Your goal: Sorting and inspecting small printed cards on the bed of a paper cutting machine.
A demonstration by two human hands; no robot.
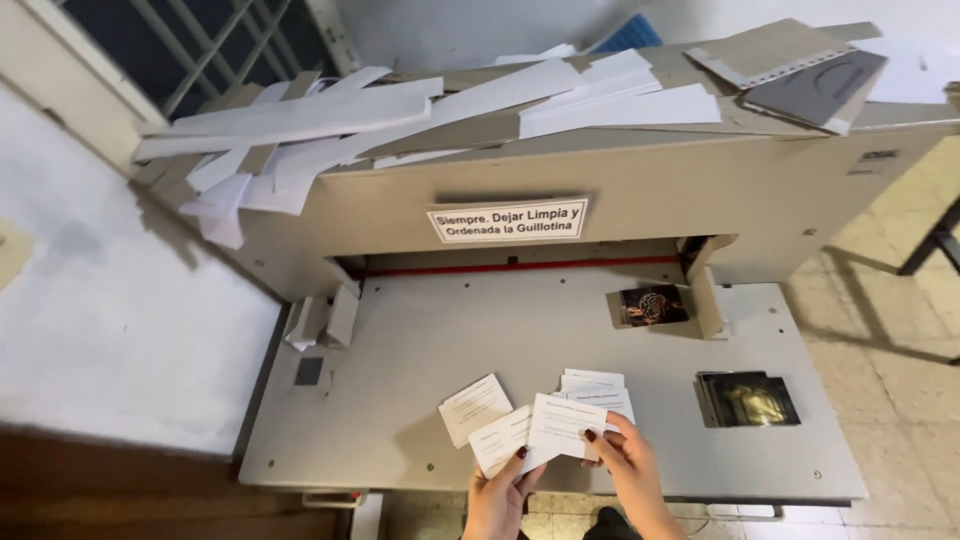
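Guillotine cutter bed (420, 350), near front edge: left hand (497, 500) fingers pinch one white card (500, 437); right hand (625, 470) fingers pinch another white card (562, 425) above a fanned card stack (595, 390). Risk: loosely overlapped cards may slip off the front edge; paper offcuts (300, 130) piled atop the housing may slide down

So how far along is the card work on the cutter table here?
Done: two dark printed card stacks and sit squared up on the grey cutter table. In hand: both hands, left and right, hold small white cards. Left: loose white cards remain ungathered.
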